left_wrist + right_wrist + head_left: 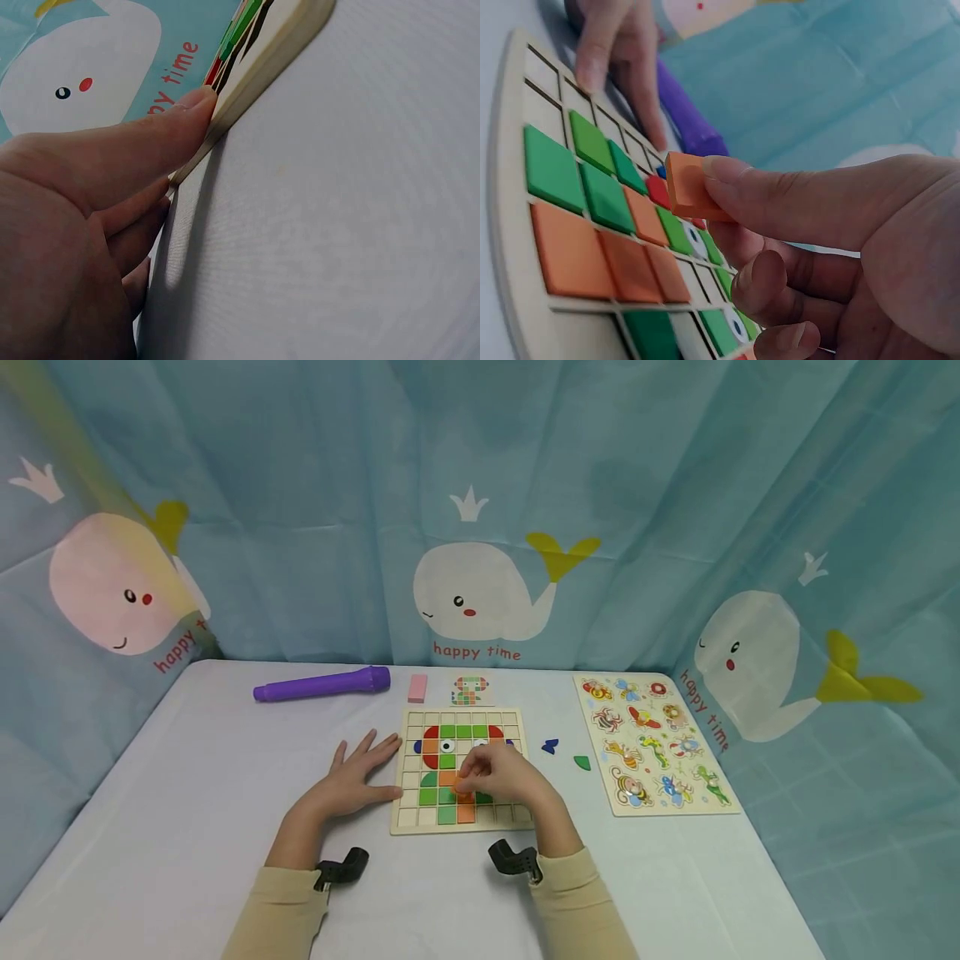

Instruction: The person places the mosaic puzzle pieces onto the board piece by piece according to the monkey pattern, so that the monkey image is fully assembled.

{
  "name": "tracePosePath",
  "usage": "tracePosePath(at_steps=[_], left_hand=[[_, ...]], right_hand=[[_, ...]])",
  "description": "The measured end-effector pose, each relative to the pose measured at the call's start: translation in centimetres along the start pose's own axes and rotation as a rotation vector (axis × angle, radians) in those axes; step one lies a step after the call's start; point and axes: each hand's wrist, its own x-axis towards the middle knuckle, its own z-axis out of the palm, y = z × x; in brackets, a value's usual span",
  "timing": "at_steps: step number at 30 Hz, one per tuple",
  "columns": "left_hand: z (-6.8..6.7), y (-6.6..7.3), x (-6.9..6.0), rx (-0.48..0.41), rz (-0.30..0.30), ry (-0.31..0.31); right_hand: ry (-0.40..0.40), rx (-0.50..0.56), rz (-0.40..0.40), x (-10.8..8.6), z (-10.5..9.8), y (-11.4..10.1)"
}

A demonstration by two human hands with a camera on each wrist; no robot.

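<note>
My right hand [506, 774] pinches an orange square tile [684, 184] between thumb and fingertips, just above a wooden grid board [408, 817]. In the right wrist view the tile is held clear of the board. Green, orange and red tiles fill part of the grid, along with white eye tiles [447, 747]; some cells near the right hand are hidden in the head view. At the board's left edge rests my left hand [354, 782], its fingers spread. Its thumb [184, 124] touches the board's side.
Right of the board lie small dark blue pieces [550, 746] and a green quarter-round piece [582, 762]. Farther right is an insect picture puzzle [600, 727]. Behind the board are a pattern card [470, 691], a pink block [417, 688] and a purple microphone-shaped object [322, 685].
</note>
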Motion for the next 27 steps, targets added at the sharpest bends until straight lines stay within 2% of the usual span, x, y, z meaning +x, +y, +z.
tracePosePath(at_steps=[12, 17, 27], left_hand=[[0.2, -0.1, 0.1, 0.005, -0.011, -0.010], [0.3, -0.1, 0.2, 0.011, -0.019, -0.011], [0.1, -0.2, 0.1, 0.008, -0.002, 0.003]], right_hand=[[-0.058, -0.070, -0.018, 0.3, 3.6, -1.5], [-0.068, -0.085, -0.043, 0.3, 4.5, -1.8], [-0.049, -0.206, -0.044, 0.6, 5.5, -2.4]])
